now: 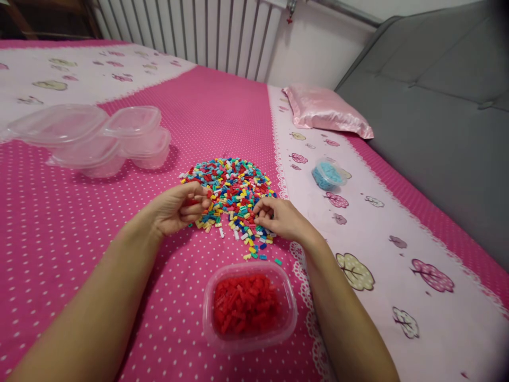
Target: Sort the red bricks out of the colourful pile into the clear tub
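A heap of small mixed-colour bricks [233,188] lies on the pink dotted bedspread. My left hand [178,208] rests at the heap's left edge, fingers curled round several red bricks. My right hand [278,216] sits at the heap's lower right, fingertips pinched down among the bricks; what they grip is too small to make out. Close in front of me stands a clear plastic tub [286,313] filled with red bricks [244,302].
Several empty clear tubs and lids [99,138] are piled at the left. A small clear tub of light-blue bricks [328,174] stands at the right on the pale strip. A pink pillow [326,109] lies by the grey headboard [437,116]. A radiator [199,32] lines the far wall.
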Demonstrator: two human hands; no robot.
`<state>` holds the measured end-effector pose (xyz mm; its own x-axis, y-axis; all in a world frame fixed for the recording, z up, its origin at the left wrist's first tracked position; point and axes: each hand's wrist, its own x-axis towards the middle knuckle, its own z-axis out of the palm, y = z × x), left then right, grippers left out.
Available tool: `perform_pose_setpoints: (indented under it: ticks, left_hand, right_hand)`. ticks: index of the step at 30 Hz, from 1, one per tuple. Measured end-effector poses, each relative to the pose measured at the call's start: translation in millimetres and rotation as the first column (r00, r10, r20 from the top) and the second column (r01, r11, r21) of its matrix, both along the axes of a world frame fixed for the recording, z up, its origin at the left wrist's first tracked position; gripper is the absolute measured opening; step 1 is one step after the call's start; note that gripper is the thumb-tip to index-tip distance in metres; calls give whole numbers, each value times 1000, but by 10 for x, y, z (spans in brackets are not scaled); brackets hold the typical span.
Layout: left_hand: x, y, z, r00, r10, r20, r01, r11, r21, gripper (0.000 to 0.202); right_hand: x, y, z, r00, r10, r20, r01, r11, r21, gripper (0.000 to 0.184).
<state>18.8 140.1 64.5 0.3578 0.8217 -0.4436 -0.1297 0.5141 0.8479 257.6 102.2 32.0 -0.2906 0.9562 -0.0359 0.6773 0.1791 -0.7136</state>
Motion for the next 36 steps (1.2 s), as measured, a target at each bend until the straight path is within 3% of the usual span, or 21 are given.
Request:
perform_pose_setpoints:
  ticks: [4, 8, 11, 13, 15, 18, 23, 26, 28, 36]
  left_hand:
    - [-23, 11, 51, 994, 9, 110, -2, 998, -66, 5]
    - [-34, 16, 65, 983, -68, 171, 80, 995, -62, 9]
    - [0, -16, 48, 988, -90, 124, 91, 996, -6, 6]
    - [57, -60, 13, 995, -98, 2, 97, 990, 104, 14]
    - [136, -111, -40, 970, -150, -193, 197, 948, 249, 21]
    - [264, -168, -135, 858, -225, -462, 420, 825, 377, 14]
    - [385, -202, -248, 666, -161, -729, 639, 626, 446, 28]
    - [384, -203, -269, 588, -117, -801, 715, 539, 446, 30]
    - [369, -198, -268, 554, -106, -826, 743, 511, 432, 27]
    - [288, -167, -283, 468, -58, -882, 778, 501, 380, 19]
  right_hand:
    - [3, -5, 3, 1000, -2, -4, 2, 1000, 2, 8]
    - [4, -7, 11, 1000, -7, -5, 7, 1000, -8, 9]
    - [2, -6, 11, 1000, -8, -6, 8, 1000, -5, 9]
    - [1, -5, 7, 1000, -2, -7, 2, 1000, -1, 9]
    - [2, -5, 5, 1000, 2, -3, -2, 1000, 3, 9]
    - [3, -10, 11, 1000, 5, -3, -5, 1000, 2, 9]
    - [12, -13, 4, 1000, 18, -20, -18, 1000, -8, 13]
    - [29, -5, -30, 999, 30, -19, -30, 1000, -2, 18]
    - [43, 1, -55, 999, 37, -21, -36, 999, 8, 24]
    - [53, 7, -61, 999, 47, 0, -47, 999, 16, 34]
